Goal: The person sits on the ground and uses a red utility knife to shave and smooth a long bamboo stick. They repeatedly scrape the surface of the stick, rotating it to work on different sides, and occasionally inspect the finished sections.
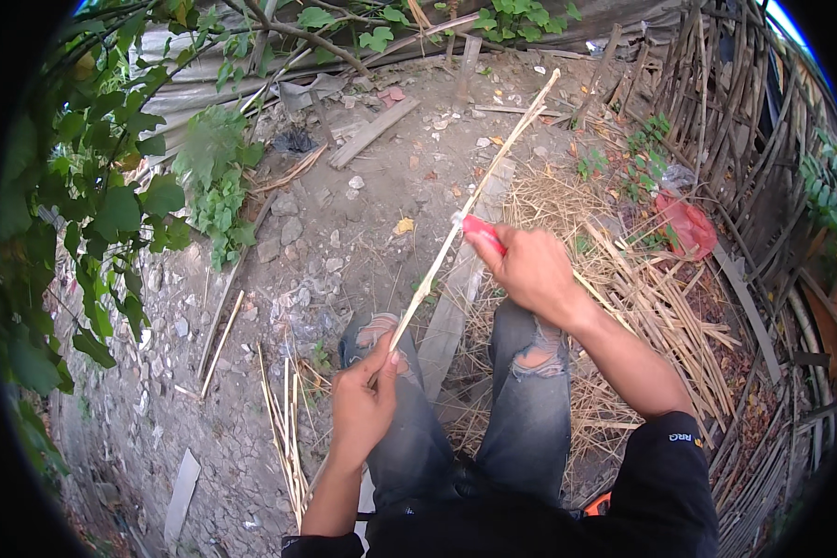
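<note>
Past the black shirt (502, 535), the left hand (365, 392) pinches the near end of a pale stick (498, 166) slanting away rightward, the right hand (534, 270) gripping a red tool (483, 233) at its middle.

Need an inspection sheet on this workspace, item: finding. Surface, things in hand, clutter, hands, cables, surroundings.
Surface: uneven dirt ground, stones scattered.
Things in hand: long pale stick, slanting away to the right; red tool, working end too small to tell.
Clutter: pile of split sticks and straw at right; red plastic bag beyond.
Hands: left hand pinches the stick's near part; right hand grips the tool at the stick.
Cables: nothing seen.
Surroundings: leafy vines left, stick fence right.
</note>
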Action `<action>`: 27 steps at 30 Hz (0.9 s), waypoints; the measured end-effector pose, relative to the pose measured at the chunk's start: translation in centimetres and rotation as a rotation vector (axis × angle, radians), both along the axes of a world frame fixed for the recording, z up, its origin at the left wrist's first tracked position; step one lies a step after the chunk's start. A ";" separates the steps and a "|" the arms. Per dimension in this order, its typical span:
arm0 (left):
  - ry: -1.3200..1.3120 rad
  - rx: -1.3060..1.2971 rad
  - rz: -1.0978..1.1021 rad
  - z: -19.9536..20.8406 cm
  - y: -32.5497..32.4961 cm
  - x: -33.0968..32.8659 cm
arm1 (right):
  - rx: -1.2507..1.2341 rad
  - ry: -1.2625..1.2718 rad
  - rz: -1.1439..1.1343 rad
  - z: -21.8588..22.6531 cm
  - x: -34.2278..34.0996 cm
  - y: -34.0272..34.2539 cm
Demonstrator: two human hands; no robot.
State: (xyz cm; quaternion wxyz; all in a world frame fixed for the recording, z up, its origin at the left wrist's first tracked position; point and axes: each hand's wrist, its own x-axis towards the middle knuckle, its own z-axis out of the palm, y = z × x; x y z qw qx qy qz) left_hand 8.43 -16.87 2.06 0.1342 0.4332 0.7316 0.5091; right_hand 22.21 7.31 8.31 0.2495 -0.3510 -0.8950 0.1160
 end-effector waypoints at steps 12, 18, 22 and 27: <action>-0.786 0.003 -0.187 2.3 -4.4 -4.7 | 0.858 -0.126 -0.274 17.9 3.2 24.8; -1.148 0.065 -0.407 1.3 -0.1 -5.3 | 0.676 0.681 -0.433 23.1 1.0 28.5; -1.273 0.092 -0.403 0.0 -1.4 -6.9 | 0.254 0.700 0.179 13.3 -7.2 19.7; -1.354 0.155 -0.395 -2.3 -1.1 -10.3 | -0.471 0.632 1.866 14.8 4.5 10.3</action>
